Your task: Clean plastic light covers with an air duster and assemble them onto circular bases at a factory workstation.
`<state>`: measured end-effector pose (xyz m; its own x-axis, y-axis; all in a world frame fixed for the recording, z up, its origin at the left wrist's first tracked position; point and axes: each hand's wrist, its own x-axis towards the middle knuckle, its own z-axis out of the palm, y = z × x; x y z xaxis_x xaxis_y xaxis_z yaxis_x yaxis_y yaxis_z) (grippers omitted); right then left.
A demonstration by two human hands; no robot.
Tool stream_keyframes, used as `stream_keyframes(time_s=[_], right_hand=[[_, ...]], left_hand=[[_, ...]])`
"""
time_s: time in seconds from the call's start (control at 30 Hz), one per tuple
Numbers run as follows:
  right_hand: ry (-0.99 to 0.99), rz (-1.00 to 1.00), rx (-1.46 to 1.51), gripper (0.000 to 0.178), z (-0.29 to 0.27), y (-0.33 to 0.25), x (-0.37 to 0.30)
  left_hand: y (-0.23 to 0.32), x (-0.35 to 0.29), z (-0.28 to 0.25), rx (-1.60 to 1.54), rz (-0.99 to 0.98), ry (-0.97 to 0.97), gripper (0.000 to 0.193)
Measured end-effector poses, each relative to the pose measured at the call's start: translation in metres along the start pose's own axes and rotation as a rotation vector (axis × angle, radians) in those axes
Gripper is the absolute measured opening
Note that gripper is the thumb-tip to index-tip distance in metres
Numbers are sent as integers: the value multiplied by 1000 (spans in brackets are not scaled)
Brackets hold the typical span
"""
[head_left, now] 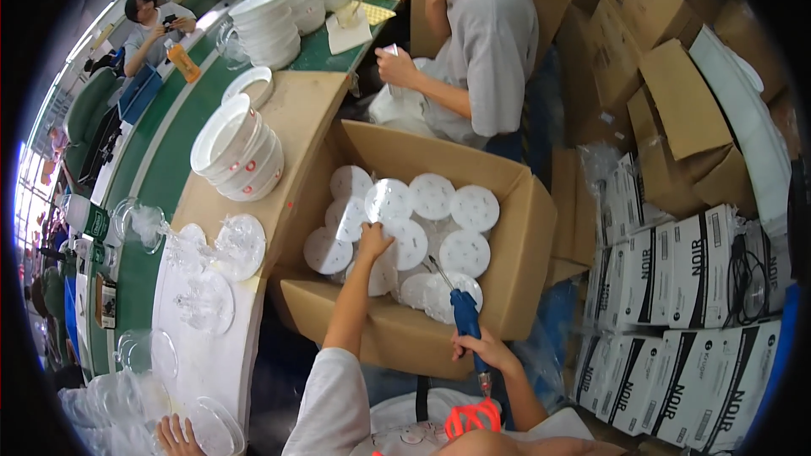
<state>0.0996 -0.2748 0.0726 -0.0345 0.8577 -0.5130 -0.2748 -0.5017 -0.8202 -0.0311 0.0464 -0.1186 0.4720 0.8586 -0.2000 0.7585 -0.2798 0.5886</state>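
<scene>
Red coiled cord (pixel 473 418) hangs below the blue power screwdriver (pixel 465 312) my right fingers (pixel 461 344) wrap snugly, likely for aim into the cardboard carton (pixel 363 321), where my left fingers (pixel 372 230) touch a white disc (pixel 410 245), perhaps steadying it, though I cannot tell their grip.

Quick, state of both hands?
Left hand: at a white round disc; grip can't be told.
Right hand: closed, holding a blue stick-shaped power screwdriver.

Large black lettering (pixel 701 259) stands legible on the stacked white cartons (pixel 683 291) at right.
</scene>
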Motion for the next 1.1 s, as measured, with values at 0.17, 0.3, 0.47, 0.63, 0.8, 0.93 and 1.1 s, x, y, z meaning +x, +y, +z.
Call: stream_keyframes(time_s=[0.17,0.3,0.47,0.63,0.8,0.93,1.1], right_hand=[[9,-30,3,18,-5,3,-1],[31,-59,24,17,-1,7,-5],[22,-54,39,16,2,1,-10],[45,-83,-15,17,1,0,-7],[54,-93,21,22,-2,-1,-9],[61,-114,54,22,-8,4,-11],[32,-132,55,22,-4,10,-10]], left_hand=[[18,2,-8,-105,-35,107,59],[31,-5,-15,-160,55,187,54],[51,-5,-23,-54,80,215,56],[100,-14,10,180,433,55,66],[126,-46,47,269,701,-404,63],[145,-68,43,72,542,-765,65],[134,-62,44,55,576,-724,64]])
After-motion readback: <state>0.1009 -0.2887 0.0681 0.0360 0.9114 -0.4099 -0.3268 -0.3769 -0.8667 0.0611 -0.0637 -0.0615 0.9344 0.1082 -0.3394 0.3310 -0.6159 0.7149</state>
